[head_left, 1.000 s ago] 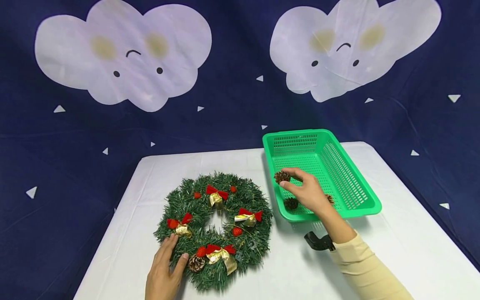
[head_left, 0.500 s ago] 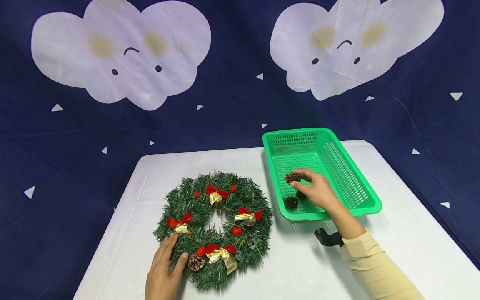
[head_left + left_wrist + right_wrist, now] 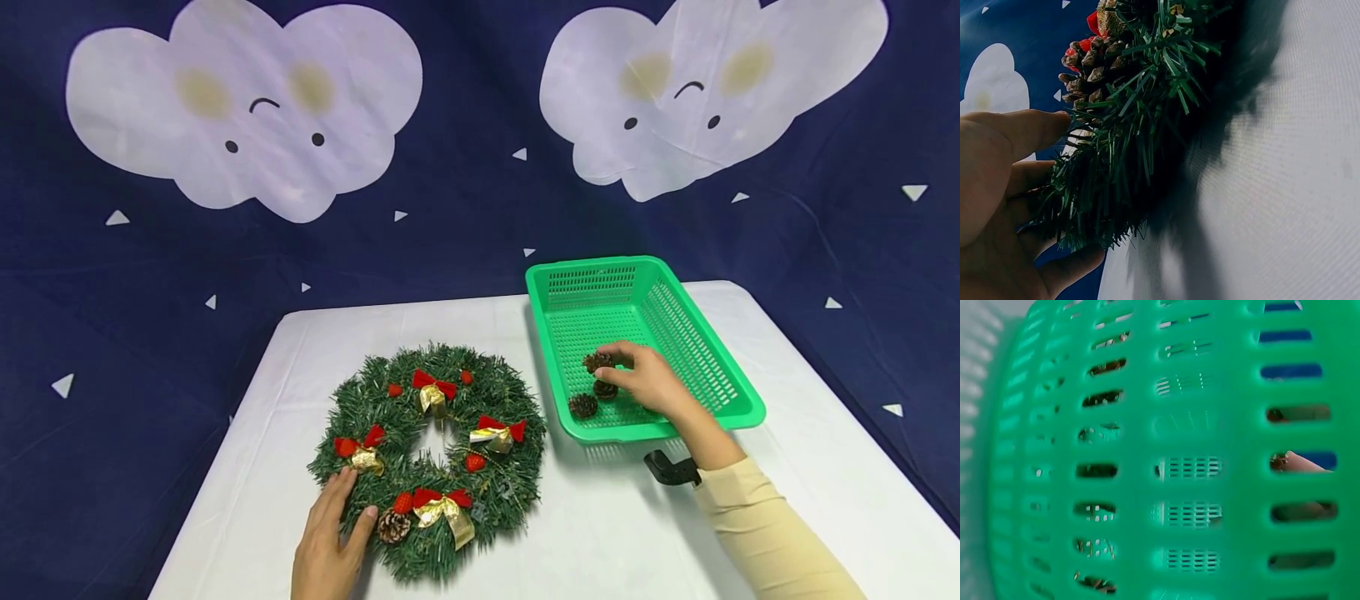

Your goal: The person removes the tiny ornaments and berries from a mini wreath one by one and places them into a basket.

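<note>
Between thumb and fingers, my right hand point(image 3: 641, 379) pinches a brown pine cone point(image 3: 597, 362) inside the green basket point(image 3: 542, 333). Just below it sits a second pine cone point(image 3: 605, 389), and another pine cone point(image 3: 582, 406) lies in the basket's near left corner. My left hand point(image 3: 326, 542) rests on the lower left edge of a green wreath point(image 3: 510, 487), its fingers spread. Near that thumb, a pine cone point(image 3: 393, 526) with pale-tipped scales sits on the wreath, also seen as a pine cone point(image 3: 1092, 72) in the left wrist view. Slotted basket wall point(image 3: 1235, 487) fills the right wrist view.
The wreath bears several red-and-gold bows point(image 3: 444, 510) and red strawberry-like ornaments point(image 3: 475, 462). A white cloth covers the table point(image 3: 600, 533). Behind it hangs a dark blue backdrop point(image 3: 465, 250) with clouds. A black wrist mount point(image 3: 670, 468) juts from the right sleeve.
My right hand has moved right and slightly down with the pine cone, from the basket's left rim to its inside. A pine cone beneath has come into view. The left hand stays put.
</note>
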`<state>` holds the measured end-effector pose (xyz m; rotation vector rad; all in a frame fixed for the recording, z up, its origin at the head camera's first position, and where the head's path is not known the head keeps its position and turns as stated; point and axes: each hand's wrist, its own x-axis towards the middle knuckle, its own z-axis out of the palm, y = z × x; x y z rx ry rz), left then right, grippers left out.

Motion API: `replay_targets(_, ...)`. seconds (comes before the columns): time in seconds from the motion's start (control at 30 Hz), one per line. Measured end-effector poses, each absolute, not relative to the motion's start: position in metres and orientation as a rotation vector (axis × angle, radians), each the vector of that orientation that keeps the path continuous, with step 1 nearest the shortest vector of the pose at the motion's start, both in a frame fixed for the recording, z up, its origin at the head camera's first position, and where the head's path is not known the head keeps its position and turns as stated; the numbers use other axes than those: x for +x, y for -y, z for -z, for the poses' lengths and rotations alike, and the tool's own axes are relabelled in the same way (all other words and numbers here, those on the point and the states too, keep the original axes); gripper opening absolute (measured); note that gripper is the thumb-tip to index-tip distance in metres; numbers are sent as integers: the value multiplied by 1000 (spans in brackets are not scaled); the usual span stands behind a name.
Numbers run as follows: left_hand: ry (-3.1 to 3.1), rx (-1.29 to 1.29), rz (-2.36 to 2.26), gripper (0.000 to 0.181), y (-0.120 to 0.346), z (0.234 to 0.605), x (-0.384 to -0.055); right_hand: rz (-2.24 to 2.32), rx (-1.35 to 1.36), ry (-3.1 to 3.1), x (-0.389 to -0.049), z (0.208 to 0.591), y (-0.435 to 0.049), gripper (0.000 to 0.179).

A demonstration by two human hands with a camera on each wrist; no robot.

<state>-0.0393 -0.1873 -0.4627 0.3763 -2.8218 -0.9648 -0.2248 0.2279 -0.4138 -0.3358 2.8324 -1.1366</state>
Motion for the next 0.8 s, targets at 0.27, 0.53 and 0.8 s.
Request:
replay_targets(0.27, 2789, 335, 970, 58, 189, 464, -38, 1046, -390, -2834, -222, 412, -236, 44)
replay_targets(0.53, 2802, 349, 961, 59, 188, 463, -39, 1005, -446, -2785, -220, 414, -247, 38)
replay_targets(0.8, 2813, 352, 964, 59, 188, 463, -39, 968, -483, -2743, -219, 413, -252, 37)
